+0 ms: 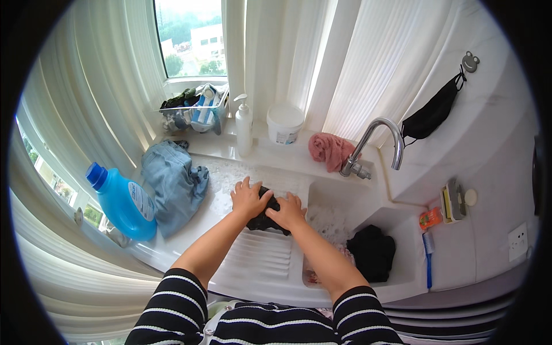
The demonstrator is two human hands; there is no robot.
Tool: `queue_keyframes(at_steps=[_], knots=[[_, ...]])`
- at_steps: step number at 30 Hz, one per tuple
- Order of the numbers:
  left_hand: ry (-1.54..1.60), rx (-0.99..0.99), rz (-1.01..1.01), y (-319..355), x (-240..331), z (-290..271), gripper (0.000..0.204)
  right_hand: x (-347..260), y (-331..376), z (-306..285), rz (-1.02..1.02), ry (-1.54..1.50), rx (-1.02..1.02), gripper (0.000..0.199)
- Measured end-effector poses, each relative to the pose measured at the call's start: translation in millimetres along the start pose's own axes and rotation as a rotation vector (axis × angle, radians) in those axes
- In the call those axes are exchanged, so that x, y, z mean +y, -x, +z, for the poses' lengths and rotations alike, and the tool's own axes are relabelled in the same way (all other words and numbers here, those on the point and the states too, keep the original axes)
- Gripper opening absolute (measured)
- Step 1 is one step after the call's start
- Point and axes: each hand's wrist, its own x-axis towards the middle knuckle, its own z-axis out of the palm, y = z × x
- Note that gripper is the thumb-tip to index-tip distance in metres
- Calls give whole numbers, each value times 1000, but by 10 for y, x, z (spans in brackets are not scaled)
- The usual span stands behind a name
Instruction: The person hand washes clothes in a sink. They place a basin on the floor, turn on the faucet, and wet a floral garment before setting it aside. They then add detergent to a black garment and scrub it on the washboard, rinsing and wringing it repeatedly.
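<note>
Both your forearms come in from the bottom edge, striped sleeves pushed up to the elbows, and converge on the ribbed washboard (261,253) of the white sink unit.

Your left hand (248,198) is palm down, fingers spread and curled over the far-left end of the small dark cloth (265,219), pressing it onto the board. Your right hand (287,211) sits just beside it, fingers bent and clamped on the cloth's right end, knuckles up. The two hands are almost touching, with the cloth bunched between and under them. The wrists are roughly straight and the elbows are wider apart than the hands.

The cloth lies at the top of the ribbed section, just left of the basin (339,198). The basin holds soapy water and another dark garment (372,251) at its near right.

Around that:
- A blue denim garment (175,184) is heaped on the wet surface to your left.
- A blue detergent bottle (122,202) stands left of the denim.
- A pump bottle (244,125) and a white tub (284,122) stand on the back ledge.
- A pink cloth (329,150) lies beside the tap (376,144).
- A blue toothbrush (428,259) lies on the right rim.
</note>
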Motion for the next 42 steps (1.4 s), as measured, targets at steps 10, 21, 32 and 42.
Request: queue_keyframes(at_steps=[10,21,32,42], knots=[[187,6,384,835,-229,-113,22,475,592,341,-774,-91,291,45],[200,19,482,1117,-68,-466,22,353,890,-39,-724,-112,158,35],[89,121,53,197,-176,125,29,33,-33,213,-201,59,348,41],[399,72,412,806,-132,-151,27,396,616,132,-820,-79,331,39]])
